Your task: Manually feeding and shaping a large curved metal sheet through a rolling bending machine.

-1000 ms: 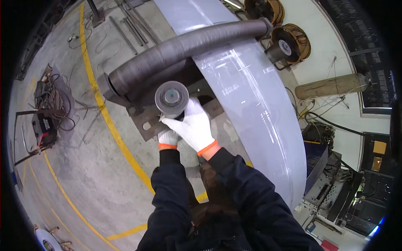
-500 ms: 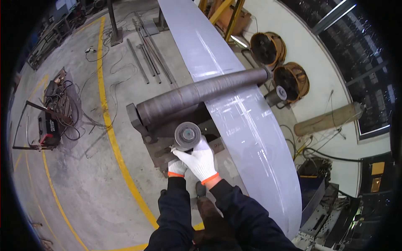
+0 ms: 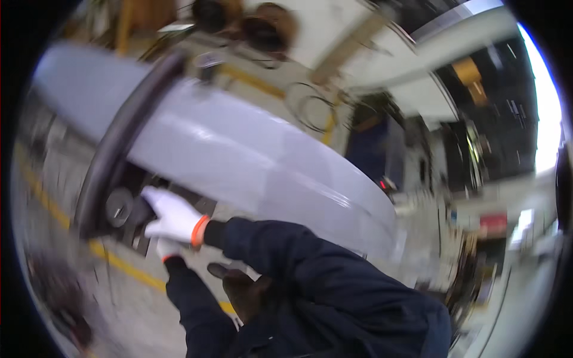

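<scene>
Everything is smeared by motion. My right hand (image 3: 174,218), in a white glove with an orange cuff, grips the side of a short dark metal cylinder (image 3: 120,207), fingers and thumb on either side of it. The cylinder's round grey end shows at the left. Lower down, my left hand (image 3: 168,247), gloved the same way, reaches under the right one; its fingers are hidden. Beyond the cylinder lies a long dark metal roller (image 3: 124,128), crossing a broad pale-grey sheet (image 3: 233,149). A dark metal base (image 3: 194,200) shows partly behind my right hand.
Two round orange-brown drum-like items (image 3: 271,27) stand at the far wall. A tan gas cylinder (image 3: 349,48) leans near the wall, with coiled cables (image 3: 307,101) on the floor. A dark blue box (image 3: 373,140) stands past the sheet. A yellow line (image 3: 134,268) crosses the floor.
The view has swung to the right and turned, so the hands, cylinder and roller now appear further left and tilted. My right hand stays at the short cylinder.
</scene>
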The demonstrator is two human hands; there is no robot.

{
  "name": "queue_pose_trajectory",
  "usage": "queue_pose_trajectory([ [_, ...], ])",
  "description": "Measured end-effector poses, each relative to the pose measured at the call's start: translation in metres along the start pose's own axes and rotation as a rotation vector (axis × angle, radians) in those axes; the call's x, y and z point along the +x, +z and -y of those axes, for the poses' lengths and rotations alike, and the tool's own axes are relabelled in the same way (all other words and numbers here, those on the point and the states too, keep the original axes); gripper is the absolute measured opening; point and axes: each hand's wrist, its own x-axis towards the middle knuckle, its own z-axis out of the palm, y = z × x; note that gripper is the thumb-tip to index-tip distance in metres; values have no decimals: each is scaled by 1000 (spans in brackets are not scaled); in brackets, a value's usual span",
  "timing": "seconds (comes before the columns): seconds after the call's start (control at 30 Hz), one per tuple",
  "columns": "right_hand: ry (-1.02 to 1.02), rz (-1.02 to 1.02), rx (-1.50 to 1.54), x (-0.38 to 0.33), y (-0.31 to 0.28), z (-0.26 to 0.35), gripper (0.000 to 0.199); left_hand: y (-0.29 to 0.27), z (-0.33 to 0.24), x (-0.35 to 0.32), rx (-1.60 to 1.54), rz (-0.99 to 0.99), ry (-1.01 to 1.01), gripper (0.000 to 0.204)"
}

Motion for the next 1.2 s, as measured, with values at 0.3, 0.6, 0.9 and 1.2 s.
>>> queue_pose_trajectory([
  [0.3,310,-93,-98,-216,-118,2,63,-106,-43,-132,-473,831,-323,65],
  [0.6,689,-483,-43,-289,-163,-8,64,-111,-109,-131,-305,1084,-202,54],
  [0.9,646,-543,252,-280,-177,20,72,-125,-90,-109,-313,1015,-225,43],
  [1.2,573,-504,171,-291,-170,17,64,-122,-59,-138,-255,1081,-208,33],
])
